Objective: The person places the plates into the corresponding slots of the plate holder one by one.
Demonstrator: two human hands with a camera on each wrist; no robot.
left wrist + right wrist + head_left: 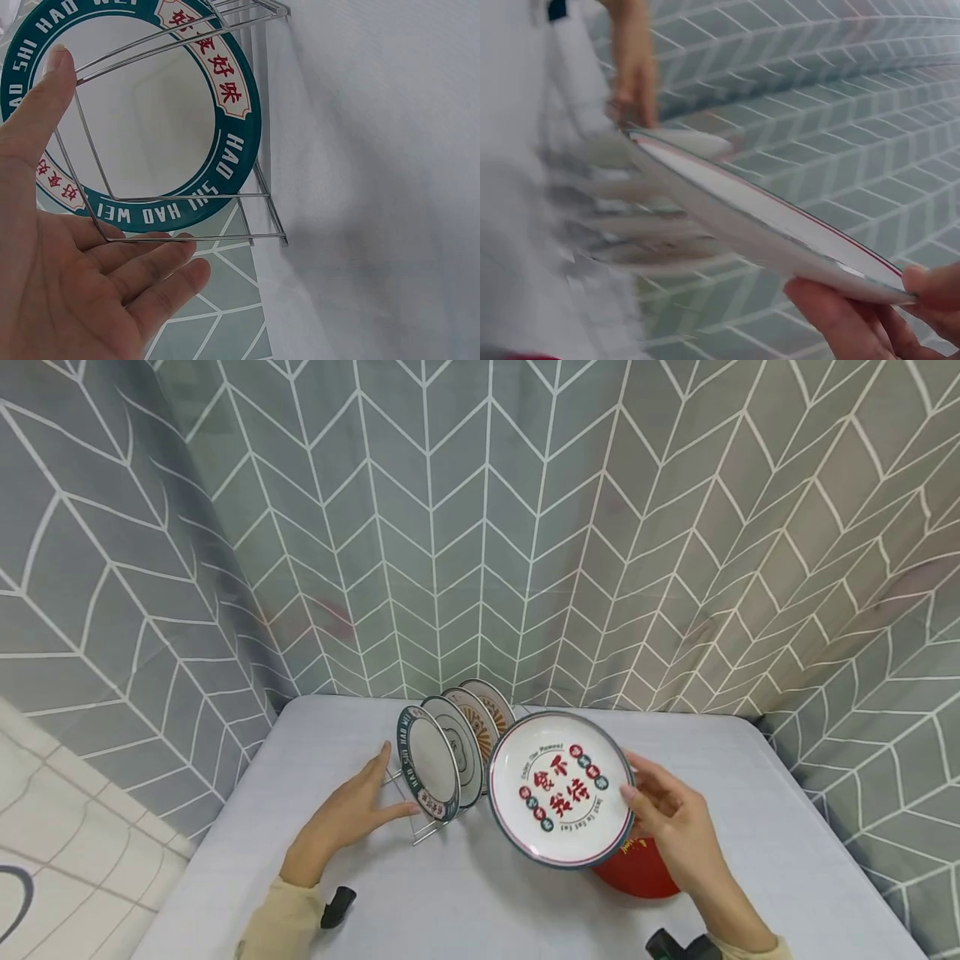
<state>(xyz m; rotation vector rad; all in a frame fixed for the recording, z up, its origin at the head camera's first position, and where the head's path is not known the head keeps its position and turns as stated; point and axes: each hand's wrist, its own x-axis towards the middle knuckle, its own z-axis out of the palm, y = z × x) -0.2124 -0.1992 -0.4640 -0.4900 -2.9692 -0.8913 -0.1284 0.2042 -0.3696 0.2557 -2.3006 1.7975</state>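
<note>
My right hand (671, 818) pinches the rim of a white plate (558, 789) with red characters and a dark rim, thumb on its face and fingers behind. In the right wrist view the plate (780, 225) appears tilted, nearly edge-on. A wire plate rack (423, 833) holds several upright plates; nearest my left hand (341, 818) is one with a broad green lettered rim (238, 161). My left hand spreads beside that plate, its thumb and loosely bent fingers at the rack's wire frame (180, 240). Behind stand a ringed plate (457, 747) and plates with orange patterns (476, 718).
A red round dish (641, 870) with yellow marks lies on the white-covered table (495, 918), partly hidden by the held plate. Grey curtains (510, 527) with white chevron lines stand behind the table and at both sides.
</note>
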